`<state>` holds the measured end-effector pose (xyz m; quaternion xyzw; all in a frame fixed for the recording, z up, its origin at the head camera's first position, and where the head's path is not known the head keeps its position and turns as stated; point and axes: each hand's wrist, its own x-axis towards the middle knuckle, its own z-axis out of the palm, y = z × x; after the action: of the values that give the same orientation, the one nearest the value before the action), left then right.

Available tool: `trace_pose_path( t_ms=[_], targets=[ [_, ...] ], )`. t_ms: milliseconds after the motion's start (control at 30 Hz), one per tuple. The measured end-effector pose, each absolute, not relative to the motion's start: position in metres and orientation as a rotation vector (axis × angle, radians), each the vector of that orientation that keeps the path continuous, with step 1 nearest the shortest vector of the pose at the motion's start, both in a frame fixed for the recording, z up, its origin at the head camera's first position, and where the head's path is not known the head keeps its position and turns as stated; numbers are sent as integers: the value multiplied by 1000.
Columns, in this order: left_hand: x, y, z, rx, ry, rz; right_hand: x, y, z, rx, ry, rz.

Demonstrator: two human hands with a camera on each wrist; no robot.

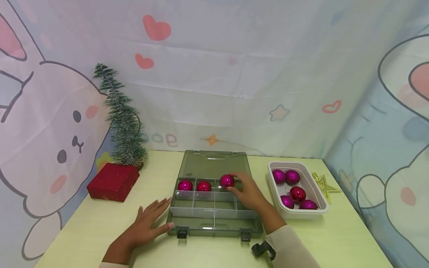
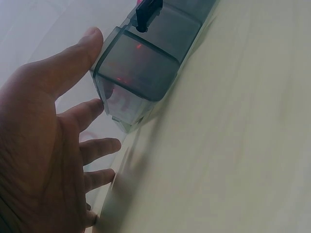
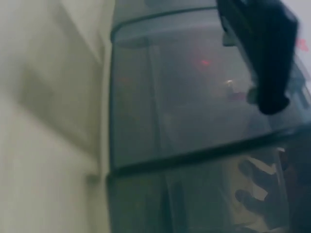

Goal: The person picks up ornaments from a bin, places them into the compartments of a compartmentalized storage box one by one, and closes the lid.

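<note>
My right hand (image 1: 249,193) pinches a shiny magenta-red bauble (image 1: 226,180) between thumb and fingers, above the third back compartment of a green see-through divided box (image 1: 192,227). Two more shiny baubles, a magenta one (image 1: 185,185) and a red one (image 1: 203,186), sit in the first two back compartments. Beside the box's left side lies my left hand (image 1: 144,223), fingers straight and spread, its thumb at the front left corner. The left wrist view shows this hand (image 2: 43,111) against the box corner (image 2: 141,63). In the right wrist view, the box wall (image 3: 204,116) fills much of the picture; the bauble cannot be made out.
The box's lid (image 1: 214,163) is folded back toward the wall. A white tub (image 1: 275,193) at right holds several purple and red baubles. Beyond it lies a gold star (image 1: 324,187). At left, a small frosted tree (image 1: 125,126) stands behind a red box (image 1: 114,182).
</note>
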<state>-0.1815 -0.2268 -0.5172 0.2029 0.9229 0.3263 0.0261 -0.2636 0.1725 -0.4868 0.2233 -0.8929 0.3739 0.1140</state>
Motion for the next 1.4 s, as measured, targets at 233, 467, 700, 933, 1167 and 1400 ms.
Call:
trace_pose_path(
  t_ms=[233,467,700,933,1167,1400],
  targets=[
    [-181,-226,-517,638,2865,999,-265,170,-495,664,-2604,1062],
    [-182,-227,-517,625,2864,995,-265,170,-498,659,-2629,1028],
    [-182,-226,-516,646,2874,991,-264,170,-498,631,-2649,1004],
    [-181,-226,-517,634,2862,1001,-264,170,-499,638,-2664,953],
    [-182,-226,-518,631,2862,999,-263,171,-500,618,-2715,967],
    [-182,-227,-519,639,2856,1004,-262,171,-497,609,-2744,1016]
  ],
)
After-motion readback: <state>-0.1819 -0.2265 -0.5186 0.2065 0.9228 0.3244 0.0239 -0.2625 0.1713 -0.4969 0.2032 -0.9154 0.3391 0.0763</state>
